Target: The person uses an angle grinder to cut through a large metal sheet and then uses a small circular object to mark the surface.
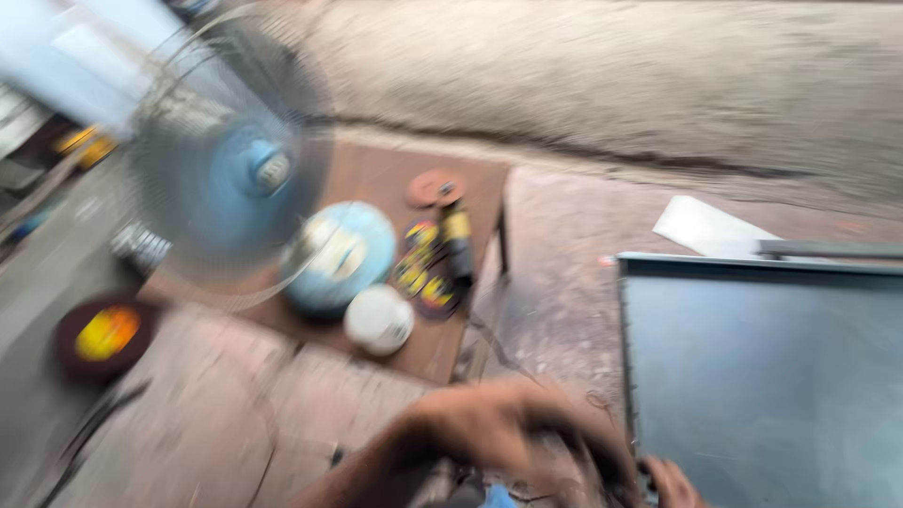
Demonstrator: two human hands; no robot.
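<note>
Blurred view: hands low at the near edge of a dark metal panel.

The left hand (499,428) lay over a dark object that could not be identified; its grip could not be told. The right hand (673,482) touched the dark metal panel (767,376) at its lower left corner, grip unclear. A blue fan (230,169) stood on the low table (376,179) beyond.

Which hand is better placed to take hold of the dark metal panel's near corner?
The right hand, probably. Its fingers already sit at the near left corner of the dark panel. The left hand is blurred and lies further left, over the reddish floor.
</note>
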